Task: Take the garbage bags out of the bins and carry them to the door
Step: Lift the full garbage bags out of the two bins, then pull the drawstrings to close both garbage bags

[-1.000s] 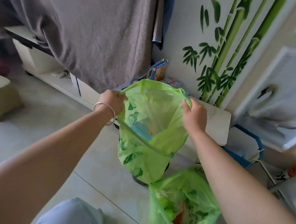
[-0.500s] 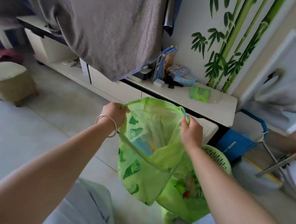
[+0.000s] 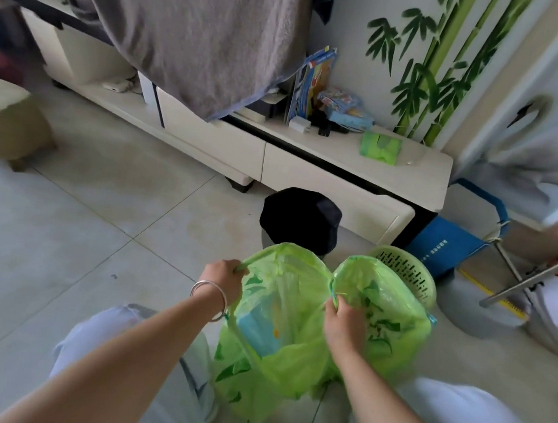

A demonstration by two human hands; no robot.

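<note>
Two thin, crinkly green plastic bags hang between my knees. My left hand [image 3: 225, 281] pinches the rim of the leaf-printed bag [image 3: 274, 341]; my right hand [image 3: 343, 321] curls round the gathered edges where it meets the second bag [image 3: 387, 312] — both hands clamped, set apart. Beyond stand a round black bin [image 3: 301, 218] and a slotted pale-green basket [image 3: 409, 271] — both on smooth tile.

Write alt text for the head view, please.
Seen from above, the left hand and right hand hold a green garbage bag open by its rim, beside a second green bag, in front of a black bin.
</note>
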